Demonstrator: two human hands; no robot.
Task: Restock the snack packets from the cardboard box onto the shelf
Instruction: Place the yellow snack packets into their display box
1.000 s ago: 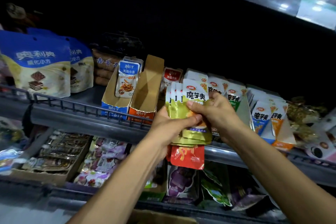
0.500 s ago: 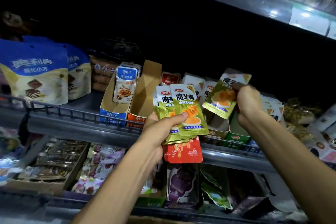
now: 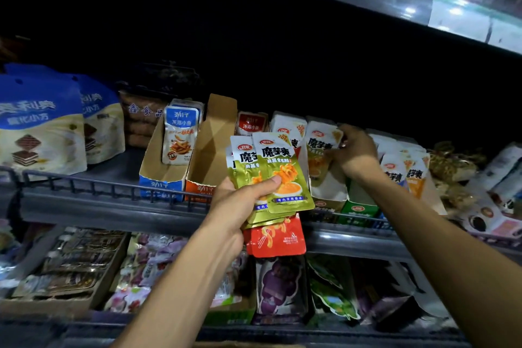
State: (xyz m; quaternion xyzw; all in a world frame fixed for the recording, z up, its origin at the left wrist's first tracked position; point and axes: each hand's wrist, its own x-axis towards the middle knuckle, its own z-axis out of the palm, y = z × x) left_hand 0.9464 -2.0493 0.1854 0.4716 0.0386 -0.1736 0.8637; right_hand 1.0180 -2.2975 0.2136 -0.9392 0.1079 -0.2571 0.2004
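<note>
While the right hand [image 3: 354, 150] pinches one green-and-white foil snack packet [image 3: 320, 154] upright at the green display carton [image 3: 357, 207] on the shelf [image 3: 113, 206], the refill stack lies down-left of that grip: left hand [image 3: 240, 206] clamps a fan of green foil packets [image 3: 278, 175], long axes vertical, red packet [image 3: 275, 237] underneath. Right hand is nearer the slot.

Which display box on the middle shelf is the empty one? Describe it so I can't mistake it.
Start at the middle shelf's railed front edge and find the big blue bags at its left end. Moving right, two open cardboard display boxes stand side by side just left of the left hand. The blue-fronted box holds blue packets; the orange-fronted box beside it shows only bare brown cardboard inside.
</note>
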